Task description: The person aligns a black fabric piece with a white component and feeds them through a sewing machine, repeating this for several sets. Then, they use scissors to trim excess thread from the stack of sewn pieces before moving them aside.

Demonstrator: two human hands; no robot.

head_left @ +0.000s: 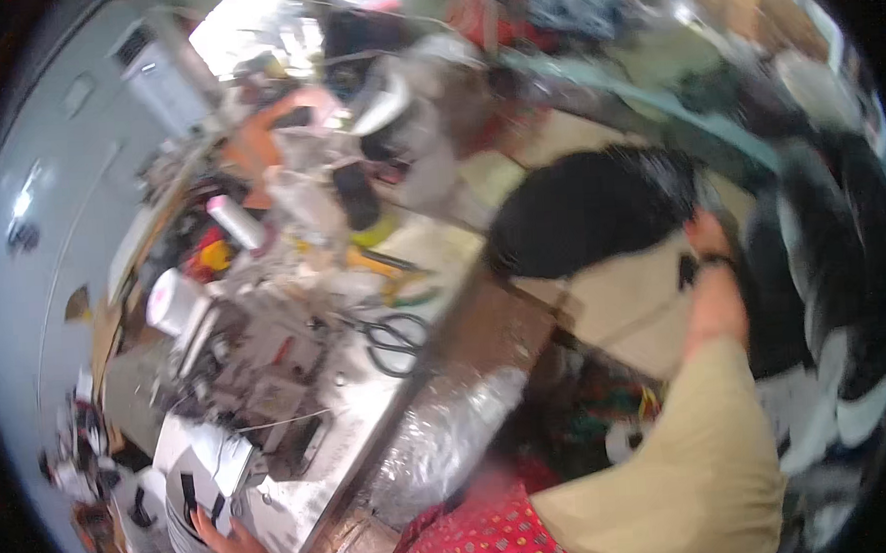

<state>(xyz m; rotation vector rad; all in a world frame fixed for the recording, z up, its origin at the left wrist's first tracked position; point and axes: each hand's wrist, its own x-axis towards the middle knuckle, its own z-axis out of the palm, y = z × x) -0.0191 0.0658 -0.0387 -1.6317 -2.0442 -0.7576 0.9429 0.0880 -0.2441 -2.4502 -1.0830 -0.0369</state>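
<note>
My right hand [706, 235], with a dark band at its wrist, reaches far out to the right. Its fingers look closed on the near right edge of a black fabric piece [585, 214], though motion blurs them. That piece lies as a broad oval over light brown boards, its right end glossier. At the lower left, my left hand [235, 550] has its fingers apart, resting on or just beside grey fabric [188, 535] with short black strips on it. This fabric hangs at the table edge by a white sewing machine [267, 361].
Black-handled scissors [396, 344] and a yellow-handled tool [377, 262] lie on the white worktable [355, 421]. Thread cones [176, 300] stand behind the machine. Clear plastic wrap [451, 436] lies along the table's front. Large dark bundles [811, 227] are heaped at the right.
</note>
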